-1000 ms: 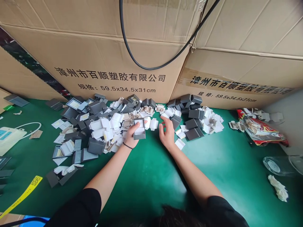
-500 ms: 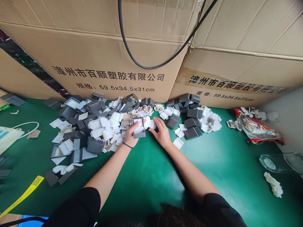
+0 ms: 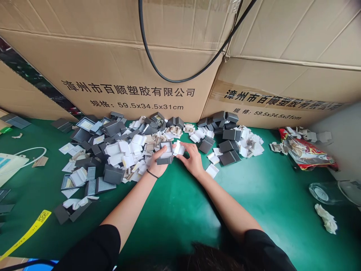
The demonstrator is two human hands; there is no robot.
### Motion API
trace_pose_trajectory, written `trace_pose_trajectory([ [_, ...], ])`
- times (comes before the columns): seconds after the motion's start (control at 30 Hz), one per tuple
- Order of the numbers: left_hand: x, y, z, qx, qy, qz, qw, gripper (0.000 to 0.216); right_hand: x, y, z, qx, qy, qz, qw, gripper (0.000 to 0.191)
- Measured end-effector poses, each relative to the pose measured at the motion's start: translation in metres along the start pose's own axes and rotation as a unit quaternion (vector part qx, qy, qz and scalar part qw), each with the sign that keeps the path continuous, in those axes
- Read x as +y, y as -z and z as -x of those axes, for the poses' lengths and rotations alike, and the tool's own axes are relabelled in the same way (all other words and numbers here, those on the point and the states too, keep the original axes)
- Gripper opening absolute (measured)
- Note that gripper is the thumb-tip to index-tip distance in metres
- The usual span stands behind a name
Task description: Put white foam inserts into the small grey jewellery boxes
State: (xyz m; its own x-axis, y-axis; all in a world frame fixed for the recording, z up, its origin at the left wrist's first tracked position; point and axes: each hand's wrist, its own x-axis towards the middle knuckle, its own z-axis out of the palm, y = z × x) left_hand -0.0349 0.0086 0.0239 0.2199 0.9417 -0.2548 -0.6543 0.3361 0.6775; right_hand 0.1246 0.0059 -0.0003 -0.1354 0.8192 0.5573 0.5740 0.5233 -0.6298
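My left hand (image 3: 156, 162) grips a small open grey box (image 3: 166, 154) with a white lining, held just above the green table (image 3: 175, 210). Beside it, my right hand (image 3: 191, 160) pinches a white insert (image 3: 178, 148) at the box's right edge. Both hands sit at the near edge of a pile of grey boxes and white inserts (image 3: 118, 150). A second, smaller heap of grey boxes (image 3: 229, 137) lies to the right of my right hand.
Two big cardboard cartons (image 3: 126, 67) (image 3: 282, 75) stand along the back, with a black cable (image 3: 175, 77) hanging before them. A red snack bag (image 3: 306, 154), a glass lid (image 3: 321, 194) and a crumpled tissue (image 3: 325, 218) lie at right. A white device (image 3: 11, 163) and yellow tag (image 3: 31, 231) lie at left.
My right hand came left from the loose inserts, picked up a white insert and brought it to the grey box. My left hand stayed put, tilting the box slightly.
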Motion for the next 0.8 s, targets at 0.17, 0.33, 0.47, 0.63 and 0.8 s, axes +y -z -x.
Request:
trace_pose_trajectory([
  [0.17,0.0017,0.0016,0.0003,-0.034,0.068,0.039,0.996,0.03,-0.003,0.0008,0.0003,0.018,0.033,-0.001,0.999,0.048],
  [0.33,0.0026,0.0037,-0.0001,-0.04,0.083,0.052,0.994,0.029,-0.0026,0.0016,-0.0002,0.026,0.029,0.013,0.999,0.046],
  [0.47,0.0023,0.0048,-0.0011,-0.049,0.092,0.062,0.993,0.029,-0.0022,0.0013,0.0008,0.02,0.008,0.017,1.0,0.044],
  [0.63,0.0012,0.006,-0.0016,-0.061,0.093,0.062,0.992,0.029,-0.0019,-0.0006,0.0022,0.015,0.014,-0.019,1.0,0.041],
  [0.8,0.001,0.0072,-0.0015,-0.073,0.105,0.058,0.99,0.03,-0.0031,0.0003,0.0022,-0.006,-0.008,-0.028,1.0,0.042],
])
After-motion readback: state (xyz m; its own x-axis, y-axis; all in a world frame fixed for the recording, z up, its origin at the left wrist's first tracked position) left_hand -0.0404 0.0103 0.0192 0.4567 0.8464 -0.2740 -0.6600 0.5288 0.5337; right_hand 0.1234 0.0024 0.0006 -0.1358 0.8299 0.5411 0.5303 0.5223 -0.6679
